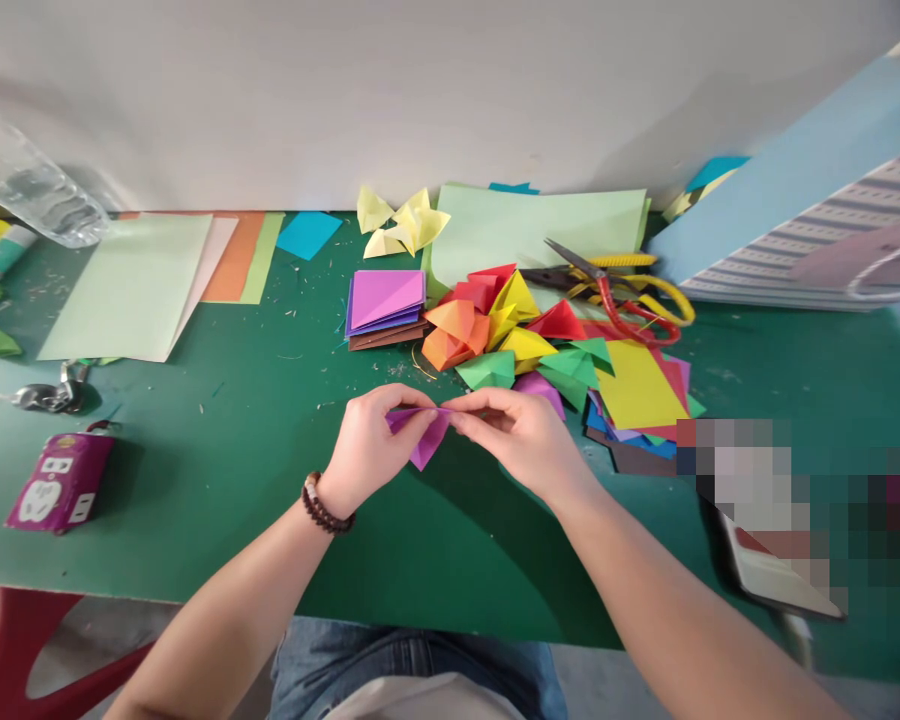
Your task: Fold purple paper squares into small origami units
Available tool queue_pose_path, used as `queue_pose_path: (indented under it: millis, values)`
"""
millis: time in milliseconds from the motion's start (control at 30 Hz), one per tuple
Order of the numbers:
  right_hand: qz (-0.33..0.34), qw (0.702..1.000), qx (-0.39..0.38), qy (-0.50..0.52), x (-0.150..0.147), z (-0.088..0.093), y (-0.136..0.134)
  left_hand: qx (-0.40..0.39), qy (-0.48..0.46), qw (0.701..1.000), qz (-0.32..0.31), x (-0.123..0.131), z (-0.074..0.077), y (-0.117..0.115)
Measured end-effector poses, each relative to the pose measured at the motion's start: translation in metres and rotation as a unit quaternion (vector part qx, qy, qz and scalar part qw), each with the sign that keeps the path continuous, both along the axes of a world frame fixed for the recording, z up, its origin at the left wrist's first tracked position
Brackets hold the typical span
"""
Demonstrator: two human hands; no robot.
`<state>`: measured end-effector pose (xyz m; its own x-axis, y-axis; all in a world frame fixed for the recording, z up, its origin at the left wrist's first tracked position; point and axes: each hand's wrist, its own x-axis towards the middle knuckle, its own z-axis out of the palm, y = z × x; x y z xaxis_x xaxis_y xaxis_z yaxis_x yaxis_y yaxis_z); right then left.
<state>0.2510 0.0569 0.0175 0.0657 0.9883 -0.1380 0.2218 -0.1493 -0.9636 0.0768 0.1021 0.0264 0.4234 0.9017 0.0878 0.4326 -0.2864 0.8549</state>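
Note:
A small folded piece of purple paper (426, 448) is held just above the green table. My left hand (371, 440) pinches its upper edge between thumb and fingers. At the paper's right corner, the thumb and index finger of my right hand (521, 437) close on it too. Just beyond my hands lies a heap of folded paper pieces: orange (456, 335), yellow (523, 345), red (559, 320), green (487, 370) and purple (540, 392). A stack of square paper (386, 298), pink-purple on top, sits behind my left hand.
Scissors (619, 300) lie on pale green sheets (540, 225) at the back. A coloured paper pile (641, 385) and a partly pixelated phone (780, 575) are at right, near a blue box (780, 180). Left are large sheets (135, 285), a bottle (37, 180), keys (56, 392) and a purple carton (60, 480).

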Motion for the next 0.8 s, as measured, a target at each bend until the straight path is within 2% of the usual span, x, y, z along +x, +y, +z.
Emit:
queue_pose_path:
  millis: [233, 433, 567, 667, 800]
  values:
    - [-0.005, 1.000, -0.016, -0.005, -0.002, -0.005, 0.001, 0.049, 0.012, 0.998, -0.026, 0.001, -0.001, -0.003]
    - [0.000, 1.000, -0.001, -0.023, -0.005, -0.011, 0.001, 0.065, 0.002, 0.997, -0.047, 0.003, -0.009, -0.007]
    - [-0.004, 1.000, 0.020, -0.014, -0.006, -0.013, 0.002, 0.075, -0.001, 0.996, -0.042, 0.004, -0.009, -0.008]
    - [-0.042, 0.998, 0.042, 0.015, -0.004, -0.012, 0.003, 0.044, -0.010, 0.999, -0.023, 0.004, -0.005, -0.006]
    - [-0.071, 0.993, 0.093, 0.024, -0.004, -0.010, 0.001, -0.060, -0.058, 0.996, -0.011, 0.002, -0.004, -0.003]
